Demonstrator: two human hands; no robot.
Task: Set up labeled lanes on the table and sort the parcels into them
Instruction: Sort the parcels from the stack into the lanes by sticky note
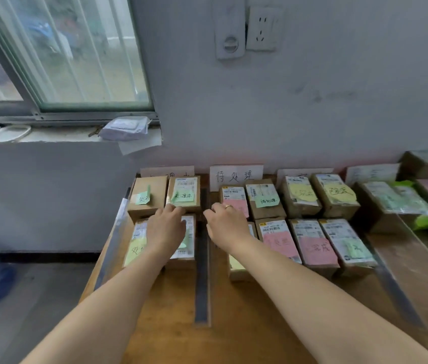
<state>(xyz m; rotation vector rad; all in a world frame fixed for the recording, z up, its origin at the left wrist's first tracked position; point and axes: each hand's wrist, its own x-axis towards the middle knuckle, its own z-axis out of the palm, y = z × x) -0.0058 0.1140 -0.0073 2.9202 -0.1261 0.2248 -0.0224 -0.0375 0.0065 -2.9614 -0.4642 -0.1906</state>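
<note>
Small cardboard parcels with coloured sticky notes stand in rows on the wooden table (pixel 170 306). White lane label cards (pixel 236 176) lean against the wall behind them. Dark tape strips (pixel 202 271) divide the lanes. My left hand (pixel 165 229) reaches over the front left parcel (pixel 139 243), its fingertips touching the near edge of the back parcel with a green note (pixel 184 191). My right hand (pixel 224 227), wearing a ring, hovers with curled fingers by the parcel with a pink note (pixel 235 199), just right of the middle tape strip. Whether it touches that parcel is unclear.
More parcels and green bags (pixel 404 203) lie stacked at the right end of the table. A windowsill (pixel 63 135) at the left holds a white packet and small items. A wall socket (pixel 264 28) sits above. The floor lies left of the table.
</note>
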